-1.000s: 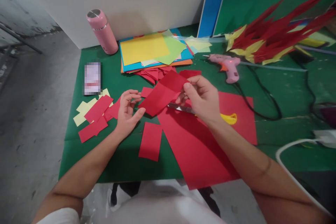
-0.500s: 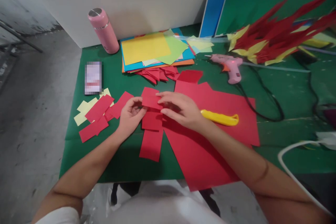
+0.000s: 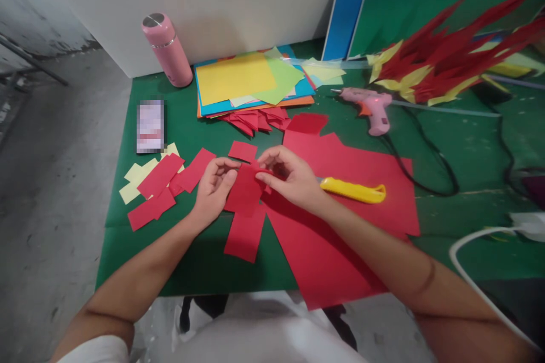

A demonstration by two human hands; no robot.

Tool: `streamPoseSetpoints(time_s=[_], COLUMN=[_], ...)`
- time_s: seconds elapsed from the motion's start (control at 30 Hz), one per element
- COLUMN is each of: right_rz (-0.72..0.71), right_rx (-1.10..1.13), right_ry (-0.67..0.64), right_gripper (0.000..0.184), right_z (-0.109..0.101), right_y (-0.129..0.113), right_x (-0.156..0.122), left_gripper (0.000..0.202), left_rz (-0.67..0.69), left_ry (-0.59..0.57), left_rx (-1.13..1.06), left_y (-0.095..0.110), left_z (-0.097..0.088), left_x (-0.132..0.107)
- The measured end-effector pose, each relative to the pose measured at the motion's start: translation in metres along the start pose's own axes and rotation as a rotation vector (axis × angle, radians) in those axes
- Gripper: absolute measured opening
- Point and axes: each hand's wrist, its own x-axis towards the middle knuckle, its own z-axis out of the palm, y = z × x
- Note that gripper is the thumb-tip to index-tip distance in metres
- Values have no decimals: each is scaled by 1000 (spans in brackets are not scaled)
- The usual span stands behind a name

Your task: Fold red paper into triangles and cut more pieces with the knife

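Between both hands is a small piece of red paper (image 3: 246,181), raised over other red strips. My left hand (image 3: 215,186) pinches its left edge between thumb and fingers. On the other side my right hand (image 3: 290,177) has thumb and bent fingers closed on the right edge, which looks curled up. Below lies a red strip (image 3: 244,232), and a short red piece (image 3: 242,151) shows just beyond the hands. Large red paper sheets (image 3: 336,255) spread under my right forearm, with a yellow utility knife (image 3: 353,189) on top.
Loose red and pale yellow strips (image 3: 155,204) lie left, near a blurred phone (image 3: 150,126). Behind are a pink bottle (image 3: 168,51) and stacked coloured paper (image 3: 234,79). A pink glue gun (image 3: 370,105) with a black cord and a red-yellow paper flame (image 3: 430,62) sit right.
The red paper between my hands has turned from lying crosswise to tilting downward. My right fingers have curled in at its right edge, and the short piece behind is now more exposed.
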Motion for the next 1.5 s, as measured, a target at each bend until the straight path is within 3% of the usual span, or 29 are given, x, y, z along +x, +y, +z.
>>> streamPoseSetpoints(time_s=[0.23, 0.4, 0.53, 0.8, 1.07, 1.33, 1.5], right_rz=[10, -38, -97, -104, -137, -264, -270], right_rx=[17, -121, -207, -176, -211, -326, -361], right_ry=[-17, -38, -15, -8, -40, -52, -57], right_gripper=[18, 12, 12, 12, 18, 18, 20], right_z=[3, 1, 1, 1, 5, 5, 5], right_y=[0, -4, -5, -5, -6, -6, -3], right_x=[-2, 0, 1, 1, 1, -1, -1], left_gripper=[36, 38, 37, 21, 29, 28, 25], left_rz=[10, -14, -17, 56, -29, -43, -13], left_ry=[90, 127, 99, -1, 13, -28, -43], left_rx=[45, 19, 23, 64, 114, 150, 187], left_y=[0, 0, 0, 1, 4, 3, 4], left_z=[2, 3, 4, 5, 5, 4, 4], left_x=[1, 2, 0, -3, -3, 0, 0])
